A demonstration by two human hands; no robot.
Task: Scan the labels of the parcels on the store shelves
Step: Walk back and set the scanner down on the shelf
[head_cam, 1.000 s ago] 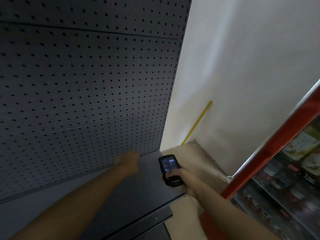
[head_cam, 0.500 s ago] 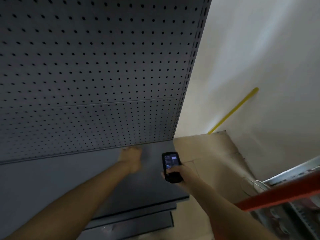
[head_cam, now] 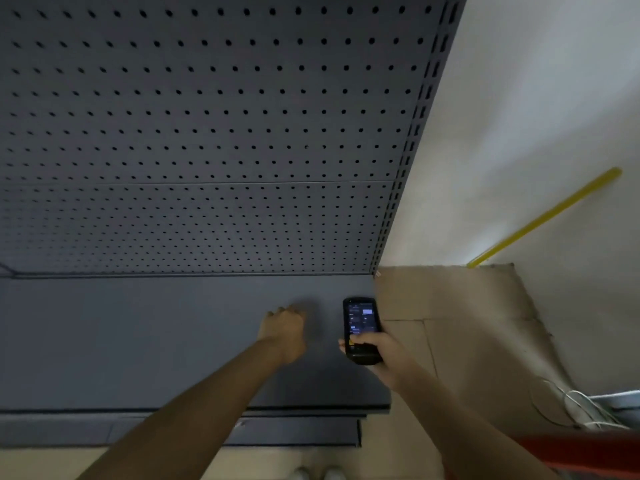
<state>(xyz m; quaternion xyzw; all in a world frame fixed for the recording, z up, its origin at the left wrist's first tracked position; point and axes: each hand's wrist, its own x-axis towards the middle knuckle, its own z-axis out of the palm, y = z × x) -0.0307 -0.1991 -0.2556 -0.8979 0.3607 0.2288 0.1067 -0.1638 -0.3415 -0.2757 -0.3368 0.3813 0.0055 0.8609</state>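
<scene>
Parcels: none in view, so nothing to scan from this pose. I can't tell where they sit; likely on another bay or level.

Pegboard back panel (head_cam: 207,133) fills most of the view, dark grey, bare of hooks or stock. Below it, shelf (head_cam: 121,341), also bare where visible. White wall (head_cam: 536,98) at right with a yellow rod (head_cam: 543,220) leaning on it, its foot behind flat cardboard (head_cam: 467,323) on the floor. Loose white cable (head_cam: 581,410) near the lower right edge.

Left hand (head_cam: 284,332) hangs over the shelf, fingers loosely curled, holding nothing; contact with the shelf unclear. Right hand (head_cam: 377,355) is wrapped round the lower end of the handheld scanner (head_cam: 360,329), thumb on its face, screen lit and facing up. Hands close together, not touching.

Risks, as I read it:
- Trigger press here reads no barcode, or logs a blank or duplicate. Cause: no label in the beam.
- Dim light and motion blur could give misreads once a label does appear.
- Thumb resting on the keys could hit a wrong entry.
- Stepping right risks snagging the cable or slipping on the cardboard.
- Bare bay may get marked as done while parcels elsewhere are skipped.
</scene>
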